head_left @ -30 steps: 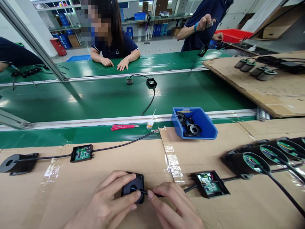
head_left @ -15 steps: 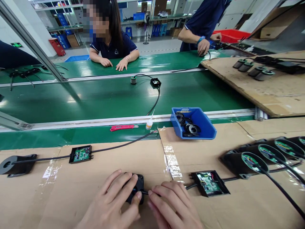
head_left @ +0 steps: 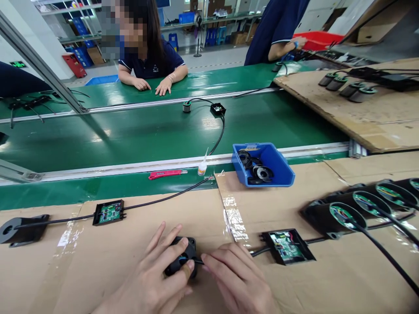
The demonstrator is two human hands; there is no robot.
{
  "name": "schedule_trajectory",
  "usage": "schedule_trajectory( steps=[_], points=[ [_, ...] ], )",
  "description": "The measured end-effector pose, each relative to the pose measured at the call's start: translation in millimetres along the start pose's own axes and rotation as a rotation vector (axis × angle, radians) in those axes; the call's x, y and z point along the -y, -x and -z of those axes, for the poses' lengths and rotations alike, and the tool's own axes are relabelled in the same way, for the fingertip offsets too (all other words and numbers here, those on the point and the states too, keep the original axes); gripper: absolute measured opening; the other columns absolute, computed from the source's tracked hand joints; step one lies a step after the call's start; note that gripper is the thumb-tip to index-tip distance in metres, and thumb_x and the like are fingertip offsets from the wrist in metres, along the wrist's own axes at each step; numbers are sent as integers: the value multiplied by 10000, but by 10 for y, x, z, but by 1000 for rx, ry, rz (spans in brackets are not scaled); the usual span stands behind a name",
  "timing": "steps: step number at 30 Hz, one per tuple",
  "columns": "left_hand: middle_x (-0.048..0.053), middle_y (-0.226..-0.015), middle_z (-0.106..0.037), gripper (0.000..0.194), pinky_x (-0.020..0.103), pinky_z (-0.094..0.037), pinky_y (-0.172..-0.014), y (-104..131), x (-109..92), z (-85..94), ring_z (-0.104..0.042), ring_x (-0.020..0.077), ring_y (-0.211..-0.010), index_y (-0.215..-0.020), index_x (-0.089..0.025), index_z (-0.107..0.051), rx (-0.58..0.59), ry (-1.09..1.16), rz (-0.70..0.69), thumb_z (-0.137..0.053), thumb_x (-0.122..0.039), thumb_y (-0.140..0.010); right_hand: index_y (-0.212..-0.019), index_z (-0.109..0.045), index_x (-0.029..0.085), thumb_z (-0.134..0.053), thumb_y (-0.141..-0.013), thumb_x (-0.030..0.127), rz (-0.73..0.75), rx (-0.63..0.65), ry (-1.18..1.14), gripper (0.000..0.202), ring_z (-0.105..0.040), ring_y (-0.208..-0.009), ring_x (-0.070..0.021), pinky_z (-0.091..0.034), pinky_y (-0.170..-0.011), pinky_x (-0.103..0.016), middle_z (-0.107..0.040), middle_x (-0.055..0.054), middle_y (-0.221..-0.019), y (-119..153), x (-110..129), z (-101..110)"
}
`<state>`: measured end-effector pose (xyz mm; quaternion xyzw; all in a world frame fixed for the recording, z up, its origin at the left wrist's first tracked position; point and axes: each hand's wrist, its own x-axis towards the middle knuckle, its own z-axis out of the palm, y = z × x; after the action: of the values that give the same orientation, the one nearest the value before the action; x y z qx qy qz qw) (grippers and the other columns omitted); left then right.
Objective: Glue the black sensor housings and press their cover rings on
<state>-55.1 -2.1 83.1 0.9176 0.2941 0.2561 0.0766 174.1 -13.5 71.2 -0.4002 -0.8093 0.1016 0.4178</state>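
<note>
Left hand: your left hand (head_left: 153,274) grips the black motor housing (head_left: 182,261) on the cardboard worktop (head_left: 108,253).
Right hand: your right hand (head_left: 240,281) pinches the black cable (head_left: 198,261) at the housing's right side.
Risk: tug sideways and the cable could pull free or kink.
Direction: housing opening faces up; cable runs right toward the open circuit box (head_left: 288,247).
Beyond: blue bin (head_left: 278,162) of rings.

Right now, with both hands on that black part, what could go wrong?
The left hand covers much of the black housing, so the right hand may feed the cable partly blind. Tugging that cable could drag the open circuit box across the cardboard.
</note>
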Motion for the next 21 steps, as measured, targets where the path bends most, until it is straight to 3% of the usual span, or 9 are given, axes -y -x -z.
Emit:
schedule_trajectory(
  steps=[5, 7, 10, 12, 14, 16, 19, 21],
  points=[
    [147, -1226, -648, 195, 655, -380, -1138, -102, -9, 54, -466, 361, -1385, -1053, -158, -675, 72, -34, -10, -627, -81, -881, -1003, -675, 160, -513, -966, 73, -23, 12, 8, 188, -601, -700, -146, -458, -647, -294, -722, -31, -818, -77, -4, 19],
    [154, -1185, -646, 171, 572, -479, -1096, -134, -18, 45, -562, 334, -1295, -1016, -150, -674, 27, -22, -1, -589, -71, -890, -991, -673, 179, -514, -967, 82, -25, -7, 49, 189, -620, -727, -152, -470, -658, -293, -723, -32, -828, -92, 19, 50],
    [177, -1137, -614, 159, 369, -624, -915, -131, -52, -25, -666, 275, -1117, -993, -129, -667, -50, -8, 62, -528, -95, -924, -966, -662, 203, -556, -950, 119, -22, -72, 129, 135, -643, -750, -175, -515, -688, -300, -707, -51, -825, -21, 106, 87],
    [165, -1094, -594, 148, 294, -638, -826, -94, -89, -93, -676, 253, -1064, -1023, -130, -658, -101, -13, 106, -531, -132, -945, -996, -641, 207, -551, -967, 174, -90, -9, 90, 100, -649, -676, -159, -540, -626, -264, -694, -43, -800, 75, 186, 67],
    [141, -1046, -582, 163, 288, -628, -835, -45, -140, -150, -667, 243, -1059, -1093, -132, -636, -149, -2, 141, -558, -168, -954, -1139, -618, 176, -489, -1006, 246, -223, 140, -6, 197, -678, -644, -146, -560, -560, -229, -714, -59, -870, 163, 258, -4],
    [123, -1019, -577, 232, 298, -614, -873, -2, -200, -166, -658, 232, -1059, -1181, -134, -595, -180, 48, 172, -566, -176, -954, -1288, -578, 123, -404, -1033, 292, -361, 259, -87, 353, -739, -848, -178, -614, -687, -234, -712, -135, -1082, 215, 308, -109],
    [107, -1055, -582, 398, 307, -603, -870, 20, -268, -82, -652, 218, -1020, -1290, -179, -521, -136, 249, 347, -626, -198, -906, -1368, -564, 134, -373, -1038, 305, -504, 299, -182, 418, -631, -1220, -224, -553, -994, -312, -623, -169, -1308, 239, 349, -257],
    [93, -1080, -587, 473, 328, -590, -877, 1, -262, 17, -644, 215, -1008, -1357, -221, -485, -50, 470, 530, -620, -266, -906, -1405, -546, 184, -385, -1039, 301, -573, 287, -242, 417, -613, -1244, -219, -541, -1017, -320, -607, -147, -1335, 259, 369, -324]
  ],
)
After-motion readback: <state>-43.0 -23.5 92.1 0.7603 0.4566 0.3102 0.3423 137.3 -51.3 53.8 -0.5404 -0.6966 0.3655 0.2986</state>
